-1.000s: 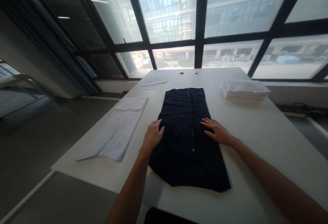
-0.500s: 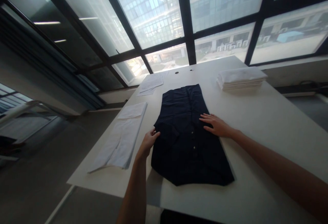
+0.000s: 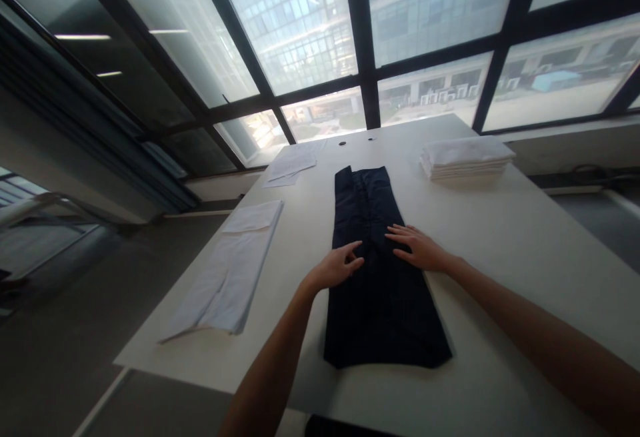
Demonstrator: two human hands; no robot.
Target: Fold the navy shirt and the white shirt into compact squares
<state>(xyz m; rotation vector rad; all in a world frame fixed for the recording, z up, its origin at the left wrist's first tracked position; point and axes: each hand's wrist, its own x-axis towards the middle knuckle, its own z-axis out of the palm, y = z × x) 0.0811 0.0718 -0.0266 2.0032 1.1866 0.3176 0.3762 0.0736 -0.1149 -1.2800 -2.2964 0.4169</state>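
Note:
A dark navy shirt (image 3: pixel 385 310) lies on the white table (image 3: pixel 505 277) in front of me, its left side folded in to make a long narrow shape. My left hand (image 3: pixel 336 267) is over the folded-in part, near the middle of the garment. Its index finger is stretched out and the thumb stands apart, while the other fingers are partly curled and hard to see. On the right edge of the shirt, my right hand (image 3: pixel 417 247) lies flat with its fingers spread.
To the left lies a folded white garment (image 3: pixel 227 270). Sheets of paper (image 3: pixel 293 164) rest near the far left edge. A stack of folded white cloths (image 3: pixel 467 157) is at the far right. Behind the table rise dark-framed windows (image 3: pixel 367 77).
My left hand has moved right from the shirt's left edge to its middle, folding that side over. The shirt is narrower and its buttons are covered. My right hand has stayed nearly still.

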